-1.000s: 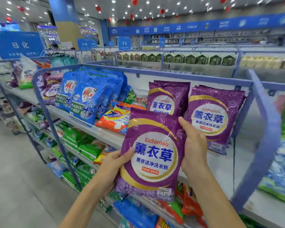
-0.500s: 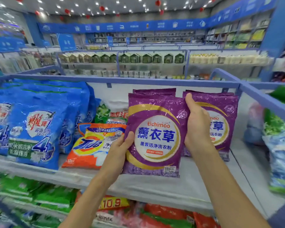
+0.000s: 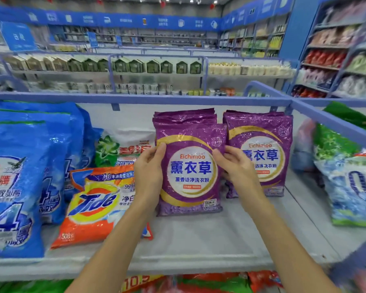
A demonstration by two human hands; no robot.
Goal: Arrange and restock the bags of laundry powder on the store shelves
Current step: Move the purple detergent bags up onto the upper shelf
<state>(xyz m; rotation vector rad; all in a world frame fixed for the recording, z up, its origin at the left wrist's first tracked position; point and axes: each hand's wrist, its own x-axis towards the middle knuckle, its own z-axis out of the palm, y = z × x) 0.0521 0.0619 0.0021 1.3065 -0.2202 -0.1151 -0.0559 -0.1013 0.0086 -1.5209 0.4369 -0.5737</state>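
A purple Eichimoo laundry powder bag (image 3: 191, 170) stands upright on the white shelf (image 3: 199, 237), leaning against more purple bags (image 3: 184, 116) behind it. My left hand (image 3: 149, 172) holds its left edge, thumb on the front. My right hand (image 3: 236, 166) holds its right edge the same way. A second stack of purple bags (image 3: 264, 153) stands just to the right, partly hidden by my right hand.
An orange Tide bag (image 3: 93, 206) lies left of my hands, with a green and white bag (image 3: 123, 149) behind it. Large blue bags (image 3: 28, 176) fill the left side. Green and blue bags (image 3: 351, 176) sit beyond the blue divider rail (image 3: 334, 121).
The purple bag has gone from being held in the air to standing on the shelf in front of the left purple stack. Both hands moved forward with it and sit lower on its edges.
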